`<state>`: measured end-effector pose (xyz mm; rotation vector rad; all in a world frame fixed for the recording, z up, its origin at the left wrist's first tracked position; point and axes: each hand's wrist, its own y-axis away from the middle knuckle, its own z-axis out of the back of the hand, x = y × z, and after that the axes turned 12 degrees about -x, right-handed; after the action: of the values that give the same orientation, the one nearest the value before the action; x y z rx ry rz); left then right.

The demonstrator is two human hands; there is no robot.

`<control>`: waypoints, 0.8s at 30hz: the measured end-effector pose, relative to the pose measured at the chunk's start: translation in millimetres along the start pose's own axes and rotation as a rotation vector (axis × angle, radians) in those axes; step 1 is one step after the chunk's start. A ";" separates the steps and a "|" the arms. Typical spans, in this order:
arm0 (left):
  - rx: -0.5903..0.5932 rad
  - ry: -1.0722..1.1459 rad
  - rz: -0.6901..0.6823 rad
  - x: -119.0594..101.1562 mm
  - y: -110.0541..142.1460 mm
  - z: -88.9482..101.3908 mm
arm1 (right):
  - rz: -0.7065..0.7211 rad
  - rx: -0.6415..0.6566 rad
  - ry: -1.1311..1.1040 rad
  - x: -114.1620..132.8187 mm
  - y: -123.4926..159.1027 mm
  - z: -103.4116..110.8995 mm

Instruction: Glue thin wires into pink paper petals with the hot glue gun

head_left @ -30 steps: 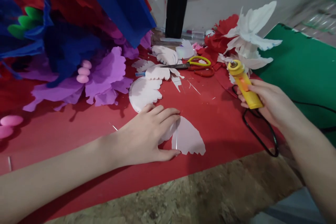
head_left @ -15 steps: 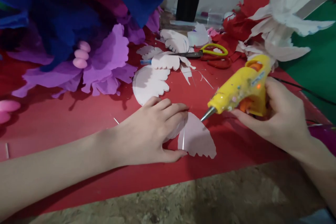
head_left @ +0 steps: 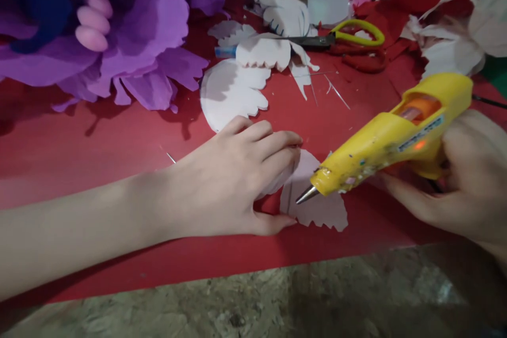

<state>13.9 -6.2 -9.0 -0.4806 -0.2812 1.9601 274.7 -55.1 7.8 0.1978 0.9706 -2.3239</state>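
Glue gun (head_left: 376, 145) (light (head_left: 420, 145) aglow) is gripped in right hand (head_left: 469, 185); nozzle (head_left: 307, 195) overlies petal (head_left: 327, 208). Left hand (head_left: 245, 185), spread, touches petal at nine o'clock.

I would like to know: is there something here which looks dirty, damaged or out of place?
Nothing looks spilled or broken. Somewhat odd: the yellow glue gun in the right hand has specks stuck around its front, so it looks dirty, and thin pale strands lie loose on the red surface near the scissors, like scraps.

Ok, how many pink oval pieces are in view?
3, in a column at upper left by the purple petals: the top oval, the middle oval and the bottom oval. More may be hidden among the petals.
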 end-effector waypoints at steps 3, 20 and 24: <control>0.000 0.003 -0.003 -0.4 -0.1 -0.4 | -0.006 0.011 0.017 3.0 0.8 -0.5; -0.008 -0.005 -0.017 0.2 -0.2 0.0 | 0.037 0.002 0.053 0.8 3.1 -0.4; 0.003 -0.019 -0.013 0.1 -1.1 0.3 | 0.030 -0.006 0.082 -1.3 3.2 0.3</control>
<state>14.5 -5.7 -8.3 -0.4573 -0.2921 1.9529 277.6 -56.4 6.5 0.3050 1.0069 -2.3009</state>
